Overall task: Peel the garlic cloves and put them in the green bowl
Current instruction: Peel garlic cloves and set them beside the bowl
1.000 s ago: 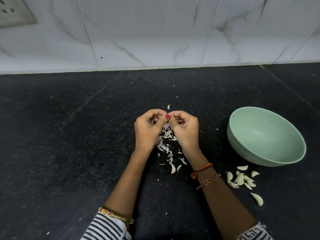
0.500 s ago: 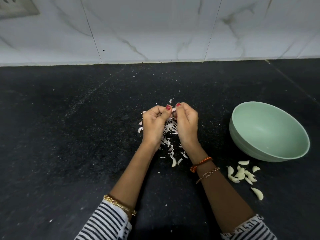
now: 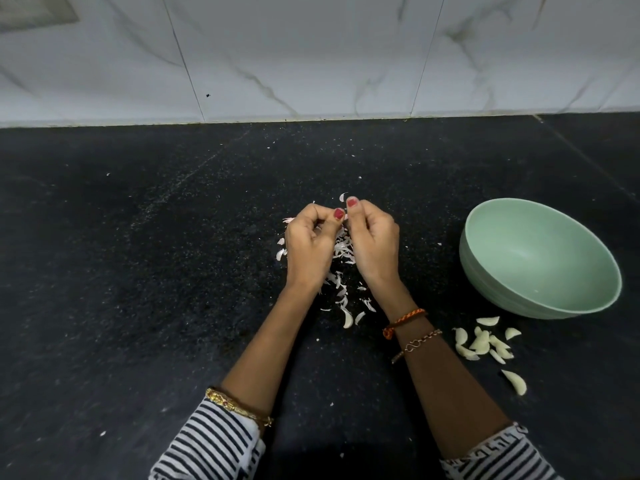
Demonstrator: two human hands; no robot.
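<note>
Both hands met mid-counter, the left hand (image 3: 309,249) and right hand (image 3: 373,241) pinching a mostly hidden garlic clove (image 3: 343,218) above scattered skins (image 3: 341,271). Peeled cloves (image 3: 485,342) lay near the empty green bowl (image 3: 540,258) at right; the black counter (image 3: 138,271) stretched open leftward.

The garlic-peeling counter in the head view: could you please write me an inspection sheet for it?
Surface: black speckled counter, dotted with small white flecks.
Job's things: green bowl on the right, apparently empty; peeled cloves lie on the counter in front of it, outside it.
Clutter: pile of garlic skins under and between the hands.
Hands: left hand and right hand curled together, thumbs touching, pinching something small and mostly hidden, probably a clove.
Cables: nothing seen.
Surroundings: white marbled wall tiles; a switch plate at top left.
</note>
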